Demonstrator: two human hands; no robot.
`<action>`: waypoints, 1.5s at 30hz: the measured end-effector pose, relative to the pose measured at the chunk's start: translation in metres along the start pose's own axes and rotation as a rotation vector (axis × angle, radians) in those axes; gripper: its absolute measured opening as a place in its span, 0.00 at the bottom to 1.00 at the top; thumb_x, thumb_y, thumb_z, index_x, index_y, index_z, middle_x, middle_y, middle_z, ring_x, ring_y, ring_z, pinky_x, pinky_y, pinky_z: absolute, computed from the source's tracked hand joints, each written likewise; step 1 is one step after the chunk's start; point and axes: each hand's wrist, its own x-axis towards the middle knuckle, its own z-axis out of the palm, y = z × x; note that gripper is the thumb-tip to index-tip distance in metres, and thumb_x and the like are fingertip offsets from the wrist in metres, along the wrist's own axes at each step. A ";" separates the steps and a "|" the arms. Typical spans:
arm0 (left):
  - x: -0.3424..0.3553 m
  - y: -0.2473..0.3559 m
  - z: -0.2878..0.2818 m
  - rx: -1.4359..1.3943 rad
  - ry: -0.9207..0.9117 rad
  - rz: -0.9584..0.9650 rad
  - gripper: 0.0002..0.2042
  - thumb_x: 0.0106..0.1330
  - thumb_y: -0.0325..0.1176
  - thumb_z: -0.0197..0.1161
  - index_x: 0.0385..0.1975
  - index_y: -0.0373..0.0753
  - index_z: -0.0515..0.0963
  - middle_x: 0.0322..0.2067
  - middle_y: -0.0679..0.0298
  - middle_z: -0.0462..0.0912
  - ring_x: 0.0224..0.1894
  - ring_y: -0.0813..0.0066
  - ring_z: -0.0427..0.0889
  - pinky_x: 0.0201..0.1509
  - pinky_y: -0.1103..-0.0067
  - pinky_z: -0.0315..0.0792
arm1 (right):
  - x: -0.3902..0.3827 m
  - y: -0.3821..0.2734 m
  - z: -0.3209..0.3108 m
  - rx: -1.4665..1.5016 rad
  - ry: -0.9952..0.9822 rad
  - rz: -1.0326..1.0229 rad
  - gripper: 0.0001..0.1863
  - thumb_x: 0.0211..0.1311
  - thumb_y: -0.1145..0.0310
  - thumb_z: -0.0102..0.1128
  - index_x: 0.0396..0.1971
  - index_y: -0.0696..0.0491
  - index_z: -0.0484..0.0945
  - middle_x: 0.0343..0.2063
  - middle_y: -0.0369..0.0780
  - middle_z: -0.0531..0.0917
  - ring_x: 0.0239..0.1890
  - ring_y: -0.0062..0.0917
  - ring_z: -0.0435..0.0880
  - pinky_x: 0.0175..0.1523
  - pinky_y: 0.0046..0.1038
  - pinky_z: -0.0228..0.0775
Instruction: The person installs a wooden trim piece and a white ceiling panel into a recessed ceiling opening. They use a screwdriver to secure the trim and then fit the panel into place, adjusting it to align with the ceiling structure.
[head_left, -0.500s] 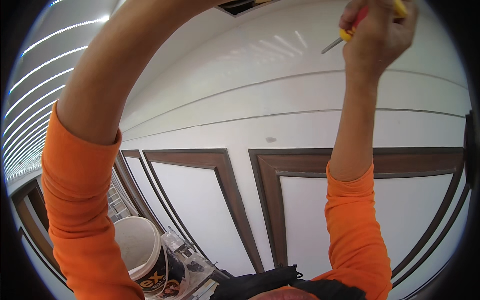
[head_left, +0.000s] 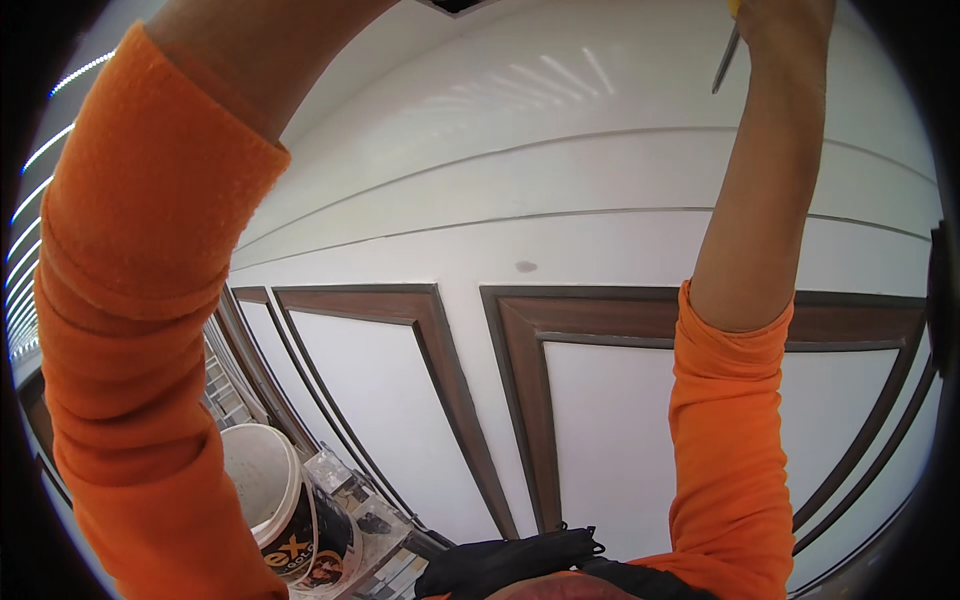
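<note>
My right hand point(head_left: 788, 28) is raised at the top right, cut off by the upper edge of the picture. It is closed on a screwdriver, whose thin metal shaft point(head_left: 727, 62) points down from below the hand. Only a sliver of its yellow handle shows, beside the fingers. My left arm point(head_left: 285, 55) reaches up past the top edge, so my left hand is out of sight. A dark opening point(head_left: 458, 5) in the white surface shows at the top, right of that arm.
A white wall point(head_left: 600, 175) with brown-framed panels point(head_left: 610, 320) stands before me. Low on the left are an open bucket point(head_left: 262, 470) with a black label and a cluttered platform point(head_left: 375, 525). Rows of lights point(head_left: 45, 150) line the far left.
My left arm has shifted left and up. My right hand has risen with the screwdriver, its shaft now steeper. The red and yellow handle has mostly left the picture.
</note>
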 end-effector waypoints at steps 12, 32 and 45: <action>-0.054 -0.081 0.068 0.038 -0.195 0.399 0.09 0.64 0.29 0.57 0.31 0.38 0.87 0.38 0.52 0.89 0.42 0.55 0.87 0.45 0.61 0.79 | -0.061 0.074 0.096 -0.038 -0.096 0.423 0.23 0.55 0.59 0.70 0.44 0.60 0.78 0.37 0.55 0.87 0.43 0.51 0.87 0.48 0.44 0.78; -0.120 -0.107 0.089 -0.163 -0.451 -0.214 0.11 0.70 0.33 0.59 0.39 0.35 0.87 0.53 0.59 0.86 0.51 0.53 0.82 0.57 0.65 0.75 | -0.073 0.092 0.164 0.718 0.170 0.737 0.15 0.64 0.61 0.67 0.28 0.59 0.79 0.19 0.38 0.78 0.21 0.30 0.79 0.28 0.35 0.74; -0.132 -0.104 0.088 -0.122 -0.570 -0.133 0.12 0.71 0.33 0.57 0.41 0.35 0.87 0.38 0.57 0.90 0.42 0.57 0.86 0.52 0.66 0.78 | -0.062 0.127 0.189 0.309 0.073 0.598 0.17 0.63 0.61 0.61 0.27 0.62 0.84 0.20 0.52 0.85 0.21 0.41 0.86 0.31 0.40 0.79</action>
